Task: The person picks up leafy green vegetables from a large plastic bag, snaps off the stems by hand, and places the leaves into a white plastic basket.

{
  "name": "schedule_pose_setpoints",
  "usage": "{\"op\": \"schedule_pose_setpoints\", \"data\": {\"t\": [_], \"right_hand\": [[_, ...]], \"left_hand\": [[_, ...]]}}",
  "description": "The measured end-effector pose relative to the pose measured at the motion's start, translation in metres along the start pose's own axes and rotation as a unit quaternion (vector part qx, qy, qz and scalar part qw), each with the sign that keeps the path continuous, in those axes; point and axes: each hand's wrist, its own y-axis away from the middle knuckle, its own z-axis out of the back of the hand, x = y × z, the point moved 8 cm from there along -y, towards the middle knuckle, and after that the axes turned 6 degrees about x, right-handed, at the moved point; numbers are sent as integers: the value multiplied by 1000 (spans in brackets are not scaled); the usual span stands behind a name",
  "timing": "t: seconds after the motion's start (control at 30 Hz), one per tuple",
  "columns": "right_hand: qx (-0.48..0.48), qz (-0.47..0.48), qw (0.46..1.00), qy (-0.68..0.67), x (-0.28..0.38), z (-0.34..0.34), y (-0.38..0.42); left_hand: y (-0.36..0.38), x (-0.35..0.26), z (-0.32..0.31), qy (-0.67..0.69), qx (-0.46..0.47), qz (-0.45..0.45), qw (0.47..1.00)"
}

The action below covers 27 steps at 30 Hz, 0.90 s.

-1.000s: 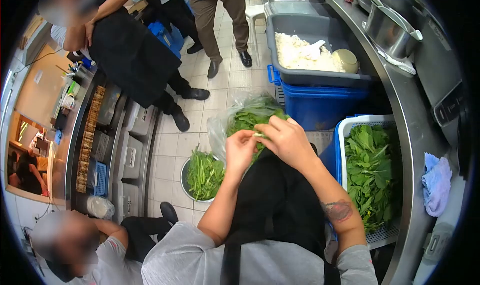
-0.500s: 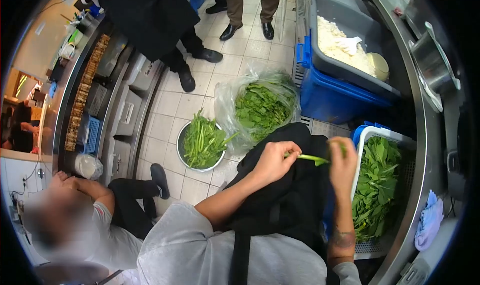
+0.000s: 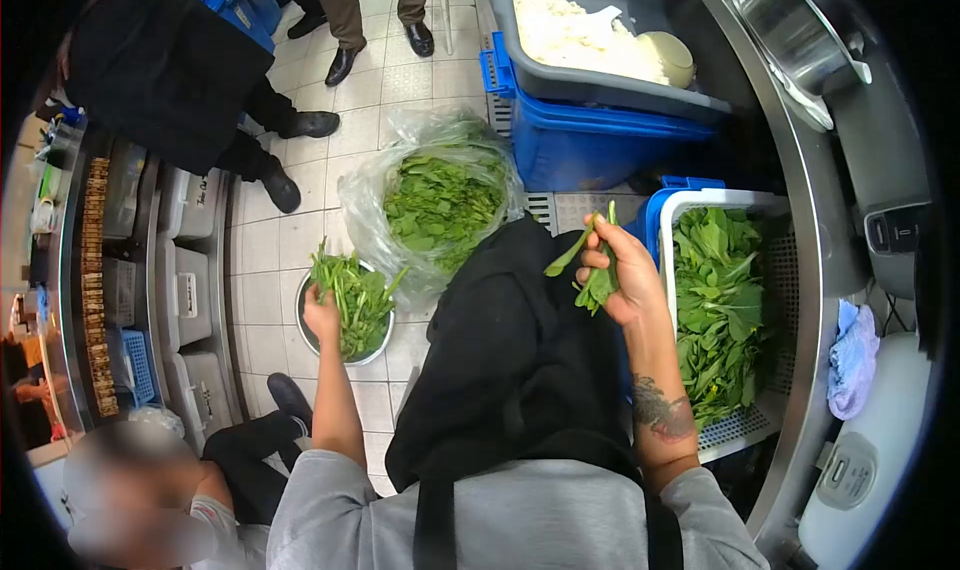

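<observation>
Greens [image 3: 440, 205] fill a clear bag [image 3: 362, 208] on the floor beyond the lap [image 3: 500, 340], its mouth spread wide, which leaves the leaves exposed and easy to get at. Just beside it, on the left, a metal bowl [image 3: 372, 357] holds stems [image 3: 365, 305], some leaning out over the rim towards the bag; the bowl's round wall seems to keep the loose pile gathered. The left hand [image 3: 323, 318] reaches down to the bowl's left side, its fingers touching the stems, the arm stretched out probably because the bowl sits so low. The fingertips are partly lost among the greens, so I cannot tell whether they are clamped on anything or only resting. The right hand [image 3: 625, 270] is raised between the lap and the white basket [image 3: 740, 430], fingers curled and closed on a few leafy sprigs [image 3: 597, 288]. They poke out on either side of the grip; held up like this, they hang clear of the apron, and a loose grip would probably let thin ones slip. The basket, heaped with more leaves [image 3: 715, 315], stands to the right, near the right forearm, which puts it within easy reach. Its holes would likely let water drain. Behind it, a grey tub [image 3: 600, 82] of white food rests on a blue bin [image 3: 600, 150].
</observation>
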Motion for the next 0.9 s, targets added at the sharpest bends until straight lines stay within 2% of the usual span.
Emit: {"op": "schedule_pose_setpoints", "data": {"t": [0.1, 0.17, 0.2, 0.3, 0.33, 0.37, 0.4, 0.43, 0.47, 0.5, 0.53, 0.57, 0.63, 0.73, 0.8, 0.83, 0.87, 0.9], "right_hand": [[-11, 5, 1000, 22, -5, -8, -2], [-28, 17, 999, 34, -4, -6, -1], [-6, 33, 998, 55, 0, -2, 0], [-116, 107, 981, 113, 28, 22, 33], [-121, 146, 963, 193, 48, 27, 50], [-125, 185, 936, 270, 69, 40, 69], [-196, 257, 817, 477, 96, 63, 96], [-223, 182, 850, 441, 107, 73, 114], [-232, 201, 823, 477, 121, 91, 131], [-299, 221, 761, 532, 134, 115, 151], [-324, 181, 707, 602, 144, 132, 162], [-365, 46, 658, 657, 150, 142, 166], [-448, 54, 495, 743, 152, 132, 166], [-437, 222, 428, 760, 143, 59, 126], [-307, 373, 591, 646, 122, 8, 78], [-231, 402, 602, 650, 107, -20, 48], [-187, 409, 645, 617, 89, -33, 19], [-133, 377, 696, 597, 73, -43, -14]], "left_hand": [[14, 24, -18, -136, 97, 105, 980], [16, 28, -45, -109, 140, 67, 982], [23, 19, -57, -104, 162, 51, 980], [48, -12, -86, -106, 232, 2, 967], [53, -16, -100, -110, 268, 3, 957], [57, -20, -113, -113, 304, 5, 946], [60, -28, -121, -110, 317, 0, 942], [62, -37, -129, -105, 331, -5, 938], [63, -48, -137, -115, 325, -30, 938], [63, -59, -145, -124, 320, -53, 938], [63, -68, -157, -112, 322, -88, 936], [61, -76, -172, -99, 324, -123, 933], [60, -102, -195, -105, 351, -144, 919], [59, -141, -247, -114, 385, -202, 893], [59, -174, -274, -116, 429, -179, 878], [59, -186, -293, -114, 440, -193, 870], [59, -197, -312, -110, 450, -206, 862], [59, -207, -332, -106, 460, -217, 854]]}}
